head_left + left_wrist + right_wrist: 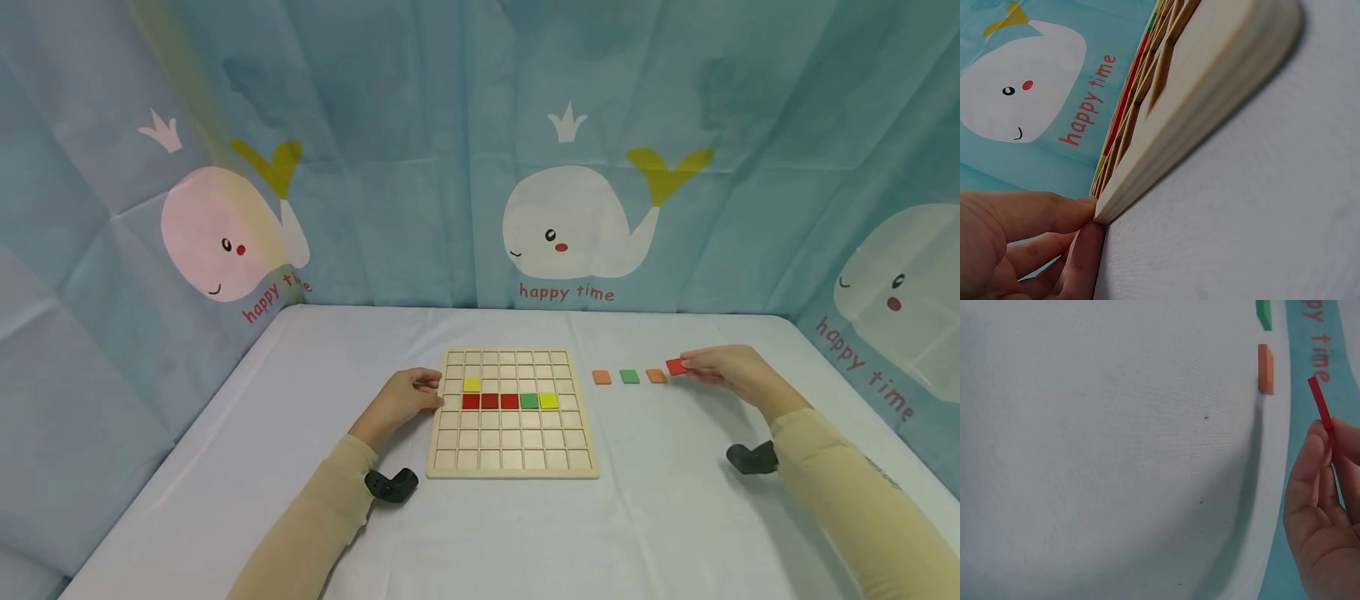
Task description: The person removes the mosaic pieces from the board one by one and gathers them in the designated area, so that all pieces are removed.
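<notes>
A pale wooden grid board lies on the white table. Three red tiles, a green tile and a yellow tile form a row in its cells. Another yellow tile sits above that row's left end. At the board's left edge, my left hand grips the rim between thumb and fingers, seen close in the left wrist view. To the right, my right hand pinches a red tile by one end, raised above the tabletop.
Between the board and my right hand, an orange tile, a green tile and a second orange tile lie in a line. A blue curtain with whale prints hangs behind the table. Each wrist carries a black device.
</notes>
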{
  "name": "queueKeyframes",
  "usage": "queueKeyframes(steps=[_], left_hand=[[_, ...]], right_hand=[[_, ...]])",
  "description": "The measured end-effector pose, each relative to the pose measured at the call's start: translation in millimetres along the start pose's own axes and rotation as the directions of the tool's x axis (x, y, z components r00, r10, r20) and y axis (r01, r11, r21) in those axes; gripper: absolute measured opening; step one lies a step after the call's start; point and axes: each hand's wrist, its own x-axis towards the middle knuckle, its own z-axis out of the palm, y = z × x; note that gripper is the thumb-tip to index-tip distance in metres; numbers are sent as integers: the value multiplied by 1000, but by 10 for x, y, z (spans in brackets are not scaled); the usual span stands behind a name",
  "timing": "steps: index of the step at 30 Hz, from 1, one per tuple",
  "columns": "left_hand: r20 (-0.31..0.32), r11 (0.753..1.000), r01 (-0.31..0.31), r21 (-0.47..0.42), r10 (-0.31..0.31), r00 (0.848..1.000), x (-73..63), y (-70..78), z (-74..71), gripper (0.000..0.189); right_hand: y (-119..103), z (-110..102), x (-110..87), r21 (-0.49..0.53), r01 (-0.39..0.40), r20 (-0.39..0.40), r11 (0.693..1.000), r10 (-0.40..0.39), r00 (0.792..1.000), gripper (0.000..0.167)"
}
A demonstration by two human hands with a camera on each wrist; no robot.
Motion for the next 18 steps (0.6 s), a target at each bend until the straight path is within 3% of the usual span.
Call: queueKeyframes(steps=[9, 18], left_hand=[[1, 1000, -3, -13, 3, 1000, 5, -10, 9, 49], [-3, 1000, 0, -16, 0, 1000, 3, 1, 6, 49]], right_hand=[[137, -91, 49, -41, -22, -26, 999, 21, 999, 69], [189, -156, 121, 44, -41, -45, 998, 43, 998, 69]])
